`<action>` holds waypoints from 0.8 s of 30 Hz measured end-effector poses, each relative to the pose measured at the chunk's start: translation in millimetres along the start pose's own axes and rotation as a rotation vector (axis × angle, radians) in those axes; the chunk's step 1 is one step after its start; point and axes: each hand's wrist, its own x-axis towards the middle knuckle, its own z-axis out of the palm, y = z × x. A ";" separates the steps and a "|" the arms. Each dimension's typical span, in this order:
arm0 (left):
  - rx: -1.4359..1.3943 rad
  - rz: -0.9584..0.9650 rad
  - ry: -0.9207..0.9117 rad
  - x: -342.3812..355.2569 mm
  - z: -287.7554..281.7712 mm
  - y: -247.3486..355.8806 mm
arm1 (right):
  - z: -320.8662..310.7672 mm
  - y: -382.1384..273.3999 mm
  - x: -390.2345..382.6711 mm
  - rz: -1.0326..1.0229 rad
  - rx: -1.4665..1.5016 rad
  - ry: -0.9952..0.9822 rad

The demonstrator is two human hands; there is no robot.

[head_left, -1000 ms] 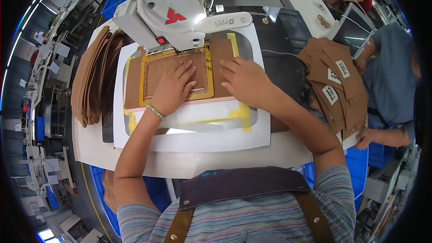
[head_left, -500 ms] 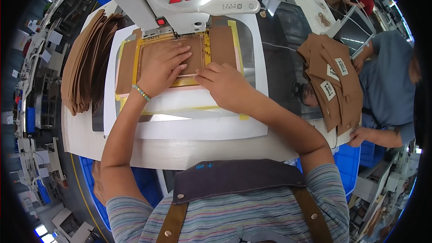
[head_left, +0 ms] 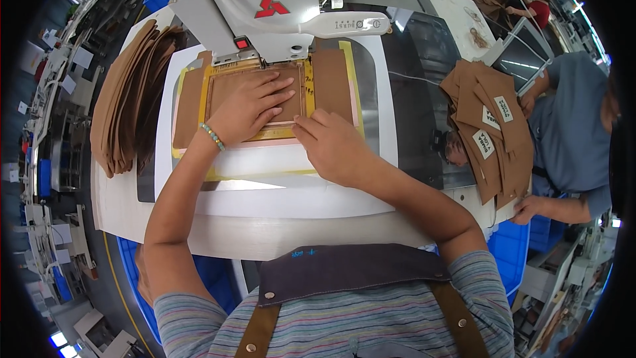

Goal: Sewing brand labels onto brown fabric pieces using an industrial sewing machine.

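Observation:
A brown fabric panel (head_left: 228, 89) lies under a yellow-edged rectangular frame (head_left: 204, 107) on the sewing machine's bed. My left hand (head_left: 255, 105) rests flat on the panel inside the frame, fingers stretched toward the right. At the frame's near right corner is my right hand (head_left: 331, 148), its fingers bent and the tips touching the inner edge. Whatever those fingertips pinch, if anything, is hidden. Just beyond my left fingers stands the white sewing machine head (head_left: 262, 0), its needle area close to the frame's far edge.
Folded brown fabric pieces (head_left: 119, 103) are stacked at the left. More brown pieces with white labels (head_left: 487, 129) lie at the right, where a co-worker's hand (head_left: 527, 209) touches the table edge. A blue bin (head_left: 510, 245) sits below the table. A white sheet (head_left: 278, 202) surrounds the frame.
My right fingers have drawn slightly toward me along the frame's corner and are more bent. My left hand stays flat on the panel. The whole view has shifted a little.

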 end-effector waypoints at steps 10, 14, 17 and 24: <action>0.010 0.014 -0.017 2.7 1.2 -2.2 | 4.4 1.3 0.5 0.015 -0.016 0.008; 0.011 -0.041 -0.035 3.8 0.5 0.8 | 6.0 4.6 2.6 0.025 -0.003 -0.020; -0.077 -0.104 -0.054 1.7 -2.0 1.5 | 7.6 6.8 4.3 0.039 -0.017 -0.050; -0.156 -0.018 -0.045 1.2 -7.8 -11.3 | 11.1 14.5 12.6 0.062 -0.031 -0.040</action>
